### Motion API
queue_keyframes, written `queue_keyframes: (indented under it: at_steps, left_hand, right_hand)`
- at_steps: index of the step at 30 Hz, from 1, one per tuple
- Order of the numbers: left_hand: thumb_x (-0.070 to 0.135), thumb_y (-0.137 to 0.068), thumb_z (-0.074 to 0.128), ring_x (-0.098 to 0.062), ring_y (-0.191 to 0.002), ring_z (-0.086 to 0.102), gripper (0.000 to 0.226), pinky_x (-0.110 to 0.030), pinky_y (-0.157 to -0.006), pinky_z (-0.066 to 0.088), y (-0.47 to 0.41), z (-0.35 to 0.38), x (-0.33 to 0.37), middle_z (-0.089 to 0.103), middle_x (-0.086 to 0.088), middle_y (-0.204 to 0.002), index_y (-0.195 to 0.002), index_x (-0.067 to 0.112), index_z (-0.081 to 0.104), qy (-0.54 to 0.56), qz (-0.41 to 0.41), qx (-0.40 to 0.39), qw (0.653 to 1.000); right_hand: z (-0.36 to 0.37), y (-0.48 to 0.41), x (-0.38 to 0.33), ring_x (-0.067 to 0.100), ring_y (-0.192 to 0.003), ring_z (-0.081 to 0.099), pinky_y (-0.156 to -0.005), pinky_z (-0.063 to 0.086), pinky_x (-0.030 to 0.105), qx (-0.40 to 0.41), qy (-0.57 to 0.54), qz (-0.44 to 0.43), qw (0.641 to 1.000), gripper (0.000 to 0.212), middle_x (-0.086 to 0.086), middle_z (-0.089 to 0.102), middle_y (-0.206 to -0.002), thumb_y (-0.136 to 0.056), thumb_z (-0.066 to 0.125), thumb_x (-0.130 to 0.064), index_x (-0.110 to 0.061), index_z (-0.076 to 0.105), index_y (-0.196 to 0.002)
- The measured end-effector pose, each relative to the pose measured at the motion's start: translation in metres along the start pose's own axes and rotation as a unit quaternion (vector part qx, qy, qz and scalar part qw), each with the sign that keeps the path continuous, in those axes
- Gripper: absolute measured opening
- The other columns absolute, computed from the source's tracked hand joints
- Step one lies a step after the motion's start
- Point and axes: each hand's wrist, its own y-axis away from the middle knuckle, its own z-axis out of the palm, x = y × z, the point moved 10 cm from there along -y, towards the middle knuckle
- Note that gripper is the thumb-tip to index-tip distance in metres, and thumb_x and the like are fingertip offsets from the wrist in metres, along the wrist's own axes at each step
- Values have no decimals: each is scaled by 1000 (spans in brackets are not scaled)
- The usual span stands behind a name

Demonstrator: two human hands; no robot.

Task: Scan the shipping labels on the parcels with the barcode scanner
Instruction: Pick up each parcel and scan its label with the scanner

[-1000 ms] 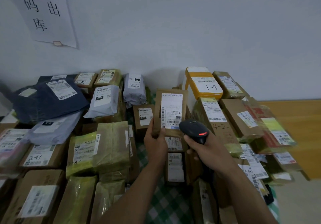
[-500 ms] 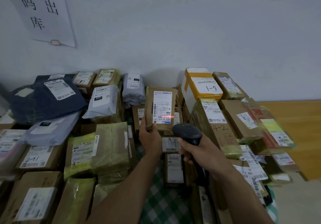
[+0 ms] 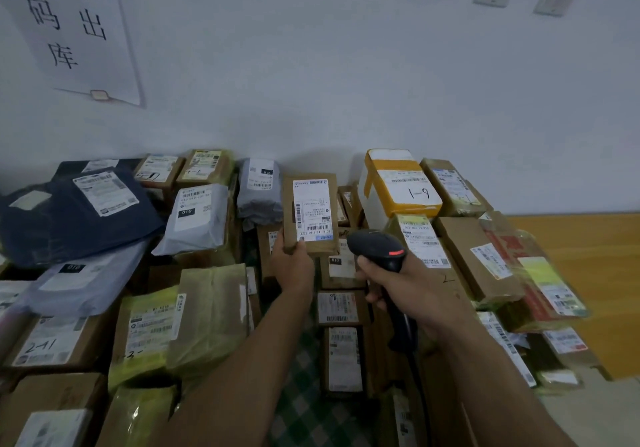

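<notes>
Left hand (image 3: 294, 268) grips a brown parcel (image 3: 309, 246), label (image 3: 311, 204) print unreadable; right hand (image 3: 407, 285) grips the scanner (image 3: 376, 247).

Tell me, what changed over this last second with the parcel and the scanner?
The left hand carried the small brown parcel slightly leftward. A red scan line crossed its label half a second ago; none shows now. The right hand grips the barcode scanner as before, and the other parcels lie unmoved.

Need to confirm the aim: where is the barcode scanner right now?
In the head view, the barcode scanner is just right of centre, gripped in the right hand, below and right of the brown parcel the left hand holds up.
</notes>
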Motion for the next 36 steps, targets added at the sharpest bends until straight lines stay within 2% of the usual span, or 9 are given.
queue_keyframes:
  at_steps: [6,9,13,16,20,25,31,34,36]
  left_hand:
    - [8,-102,56,-9,-95,67,28,-24,-73,55,-65,63,4,71,4,-112,-101,35,66,-37,-49,-27,998]
    - [12,-103,57,-14,-97,69,28,-32,-82,60,-91,87,-20,72,2,-112,-90,37,63,-61,-88,-36,994]
    - [22,-106,55,-10,-89,69,21,-25,-68,55,-113,109,-50,73,3,-115,-115,30,72,-101,-122,-60,986]
    - [26,-107,52,-17,-100,70,31,-35,-89,61,-126,120,-65,70,0,-125,-136,27,65,-130,-129,-75,980]
    - [29,-105,57,-25,-123,63,45,-42,-107,51,-134,140,-77,63,-4,-140,-150,30,52,-180,-99,-146,968]
    - [34,-101,64,-26,-127,60,54,-49,-110,49,-147,146,-92,59,-3,-147,-152,34,48,-186,-106,-179,960]
    - [20,-109,51,-25,-137,53,50,-37,-111,43,-155,168,-62,55,-3,-151,-156,30,43,-195,-60,-208,957]
    - [17,-109,50,-24,-138,52,53,-39,-112,43,-155,165,-60,54,-1,-151,-157,36,40,-191,-53,-217,956]
    - [16,-107,53,-19,-131,56,50,-35,-103,48,-149,154,-59,59,0,-146,-153,34,46,-192,-42,-200,960]
  right_hand:
    - [-20,-51,-14,14,-63,66,-59,51,29,28,-13,5,999,18,10,76,-97,-101,69,-28,-21,67,-117]
    - [-26,-68,-5,12,-62,65,-58,51,28,34,-21,28,999,12,8,77,-93,-101,69,-28,-28,68,-112]
    - [-33,-84,7,11,-62,65,-57,52,25,42,-30,51,997,12,0,78,-86,-101,68,-28,-31,68,-113]
    - [-38,-96,14,11,-63,66,-58,52,25,49,-22,61,997,13,0,78,-89,-101,68,-29,-29,68,-114]
    - [-40,-105,17,11,-63,66,-57,53,22,48,-18,66,996,15,1,77,-95,-101,67,-29,-31,65,-115]
    - [-36,-113,22,9,-60,67,-57,54,21,39,-7,65,997,13,-4,77,-92,-101,66,-28,-37,63,-111]
    - [-35,-121,23,9,-61,68,-60,55,24,40,-8,65,997,15,-5,77,-97,-102,67,-29,-37,62,-114]
    - [-35,-121,24,9,-62,69,-60,55,23,42,-7,69,997,16,-4,77,-96,-101,67,-31,-34,63,-116]
    - [-34,-119,24,9,-63,69,-60,54,22,42,-13,70,997,15,-3,78,-95,-101,67,-31,-34,64,-115]
